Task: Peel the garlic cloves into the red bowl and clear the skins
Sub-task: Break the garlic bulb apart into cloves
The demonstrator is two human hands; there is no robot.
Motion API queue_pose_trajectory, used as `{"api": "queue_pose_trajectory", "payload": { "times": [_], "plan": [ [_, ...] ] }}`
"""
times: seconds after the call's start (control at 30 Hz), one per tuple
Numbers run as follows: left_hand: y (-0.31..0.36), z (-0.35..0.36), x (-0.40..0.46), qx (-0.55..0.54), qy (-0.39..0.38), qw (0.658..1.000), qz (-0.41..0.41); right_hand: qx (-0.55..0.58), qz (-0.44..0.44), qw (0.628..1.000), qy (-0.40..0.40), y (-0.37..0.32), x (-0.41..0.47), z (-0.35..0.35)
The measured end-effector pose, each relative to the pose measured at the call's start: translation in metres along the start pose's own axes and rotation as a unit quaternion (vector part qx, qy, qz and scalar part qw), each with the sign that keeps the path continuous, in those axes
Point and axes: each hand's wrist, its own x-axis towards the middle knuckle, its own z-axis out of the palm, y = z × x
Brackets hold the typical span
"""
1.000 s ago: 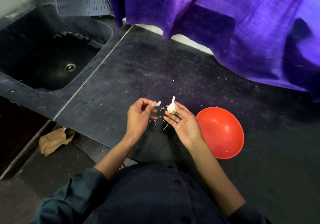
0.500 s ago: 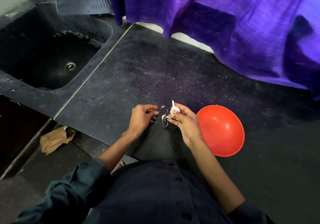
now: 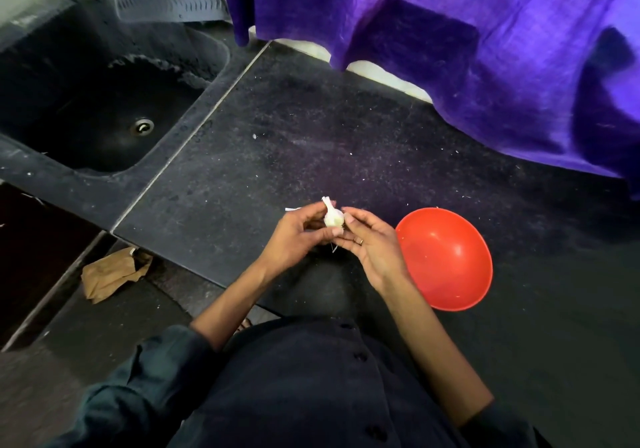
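Observation:
A white garlic bulb (image 3: 333, 218) with its stem pointing up sits between my two hands over the dark counter (image 3: 242, 170). My left hand (image 3: 294, 240) pinches its left side with curled fingers. My right hand (image 3: 369, 243) grips its right side, thumb on top. The red bowl (image 3: 446, 257) stands on the counter just right of my right hand and looks nearly empty. A white scrap of skin (image 3: 292, 209) lies on the counter beside my left fingers.
A black sink (image 3: 104, 112) is set into the counter at the far left. Purple cloth (image 3: 450, 49) hangs over the back of the counter. A crumpled brown paper bag (image 3: 112, 271) lies on the floor below the counter edge.
My left hand, which had pulled away with a bit of skin and lowered toward the counter, has come back to the bulb. Both hands now hold it together.

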Motion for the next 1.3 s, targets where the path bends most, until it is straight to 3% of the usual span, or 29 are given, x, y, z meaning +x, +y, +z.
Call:
{"api": "queue_pose_trajectory", "payload": {
  "times": [0.57, 0.8, 1.13, 1.3],
  "plan": [
    [-0.002, -0.011, -0.011, 0.152, 0.054, 0.985, 0.061, -0.21, -0.086, 0.973, -0.031, 0.004, 0.0, 0.007],
    [-0.001, -0.011, -0.012, 0.115, 0.071, 0.989, 0.06, -0.154, -0.062, 0.985, -0.055, 0.001, -0.001, 0.006],
    [0.007, -0.005, -0.019, 0.098, 0.085, 0.989, 0.075, -0.074, -0.054, 0.996, -0.023, 0.003, -0.006, 0.008],
    [0.009, -0.009, -0.019, 0.131, 0.095, 0.984, 0.07, -0.05, 0.016, 0.998, -0.034, -0.001, -0.005, 0.009]
  ]
}}
